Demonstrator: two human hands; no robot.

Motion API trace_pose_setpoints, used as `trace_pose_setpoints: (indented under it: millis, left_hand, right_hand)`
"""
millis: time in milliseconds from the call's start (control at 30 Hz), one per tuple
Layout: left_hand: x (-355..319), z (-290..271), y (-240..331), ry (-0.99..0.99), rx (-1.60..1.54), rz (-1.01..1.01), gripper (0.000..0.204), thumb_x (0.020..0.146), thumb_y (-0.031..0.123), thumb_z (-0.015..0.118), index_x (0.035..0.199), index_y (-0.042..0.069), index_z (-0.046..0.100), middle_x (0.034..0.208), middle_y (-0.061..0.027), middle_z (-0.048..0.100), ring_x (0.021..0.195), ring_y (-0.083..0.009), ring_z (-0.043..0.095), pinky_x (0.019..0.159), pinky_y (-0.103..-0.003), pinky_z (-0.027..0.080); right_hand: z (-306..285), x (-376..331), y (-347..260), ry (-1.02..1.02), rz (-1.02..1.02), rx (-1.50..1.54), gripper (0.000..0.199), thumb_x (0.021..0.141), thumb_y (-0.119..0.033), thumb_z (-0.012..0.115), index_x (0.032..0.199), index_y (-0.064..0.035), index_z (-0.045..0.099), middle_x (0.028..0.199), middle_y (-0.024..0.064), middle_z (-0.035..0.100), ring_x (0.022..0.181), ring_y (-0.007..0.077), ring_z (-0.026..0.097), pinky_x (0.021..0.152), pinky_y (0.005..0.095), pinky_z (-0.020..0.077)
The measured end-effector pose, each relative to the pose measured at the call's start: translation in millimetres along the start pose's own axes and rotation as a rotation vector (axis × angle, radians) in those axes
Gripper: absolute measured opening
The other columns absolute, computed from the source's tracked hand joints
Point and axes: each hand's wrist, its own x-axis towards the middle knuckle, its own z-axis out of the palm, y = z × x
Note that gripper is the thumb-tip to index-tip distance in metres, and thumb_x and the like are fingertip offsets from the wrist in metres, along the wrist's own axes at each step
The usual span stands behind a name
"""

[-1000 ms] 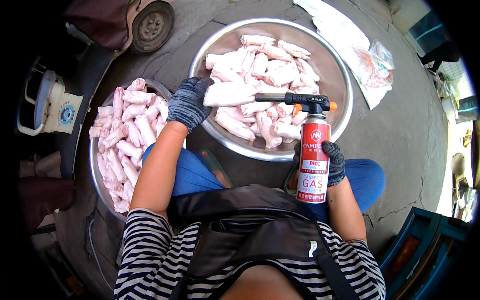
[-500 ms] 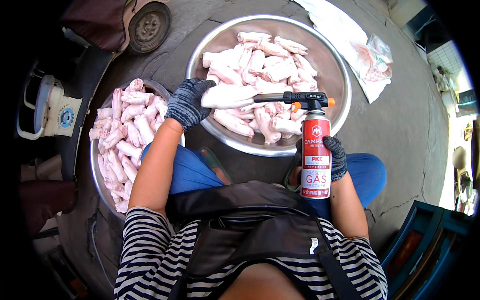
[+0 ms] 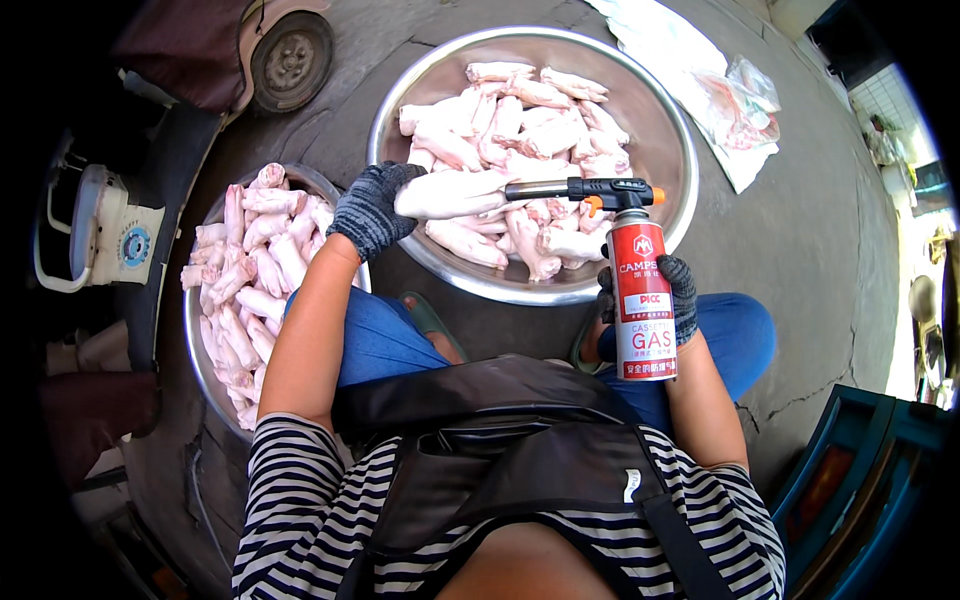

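In a dark grey knit glove, my left hand [image 3: 374,210] grips one end of a pale pig's trotter [image 3: 450,193], held level over the near left rim of a large metal basin [image 3: 660,130]. My right hand [image 3: 680,295], gloved too, is wrapped round the red and white gas can of a blowtorch [image 3: 645,300]. The torch's metal nozzle [image 3: 535,189] points left at the trotter, its tip right against or just in front of it. No flame can be made out. Several more trotters [image 3: 545,130] lie heaped in the basin.
A second metal basin [image 3: 205,365] full of trotters [image 3: 245,320] stands at my left. Beyond it is a parked vehicle with a wheel [image 3: 290,65]. White sheeting with a clear plastic bag [image 3: 745,110] lies at the far right. A teal wooden frame [image 3: 850,450] stands near right.
The can's base has swung slightly right and up, so the torch tilts a little. My left hand still holds the trotter, almost in the same place. The whole view has shifted slightly.
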Motion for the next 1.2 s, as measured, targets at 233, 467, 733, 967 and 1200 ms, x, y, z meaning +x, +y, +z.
trace_pose_setpoints:
  millis: [233,467,733,967,1200]
  left_hand:
    - [2,-4,7,-0.018,-0.067,-0.023,0.051,0.064,0.019,0.071,0.111,0.004,0.06,0.104,-0.0182,0.063,0.098,-0.0335,0.06,0.092,-0.039,0.046]
    - [2,3,-1,-0.002,-0.102,-0.049,0.053,0.062,0.016,0.072,0.113,0.005,0.06,0.107,-0.0173,0.063,0.101,-0.0329,0.059,0.094,-0.038,0.046]
    - [1,4,-3,-0.027,-0.124,-0.091,0.056,0.061,0.016,0.073,0.114,0.006,0.059,0.109,-0.0165,0.062,0.101,-0.032,0.059,0.094,-0.037,0.046]
    - [1,7,-8,-0.034,-0.119,-0.081,0.056,0.061,0.015,0.073,0.114,0.005,0.059,0.109,-0.0164,0.062,0.101,-0.0313,0.059,0.095,-0.037,0.046]
    - [1,6,-7,-0.042,-0.119,-0.089,0.058,0.06,0.014,0.073,0.116,0.005,0.058,0.11,-0.0158,0.062,0.102,-0.0309,0.059,0.096,-0.037,0.045]
  right_hand:
    - [-3,-1,-2,0.009,0.007,0.033,0.069,0.07,-0.036,0.074,0.121,0.0015,0.046,0.099,0.0269,0.061,0.081,0.0372,0.066,0.07,0.0441,0.0582]
    - [-11,0,-1,0.035,-0.012,0.001,0.075,0.074,-0.041,0.069,0.129,0.0021,0.04,0.101,0.0256,0.059,0.083,0.0367,0.065,0.074,0.0458,0.057]
    - [9,-1,2,0.086,-0.028,0.007,0.062,0.07,-0.033,0.074,0.116,0.0012,0.049,0.093,0.0218,0.064,0.079,0.0344,0.066,0.069,0.0419,0.0583]
    - [12,-1,3,0.135,-0.067,-0.042,0.074,0.073,-0.042,0.07,0.124,0.005,0.044,0.095,0.0258,0.061,0.074,0.0313,0.067,0.065,0.0374,0.0591]
    - [10,1,1,0.14,-0.055,-0.031,0.073,0.073,-0.04,0.07,0.123,0.0061,0.043,0.096,0.0269,0.062,0.074,0.0321,0.068,0.065,0.038,0.0593]
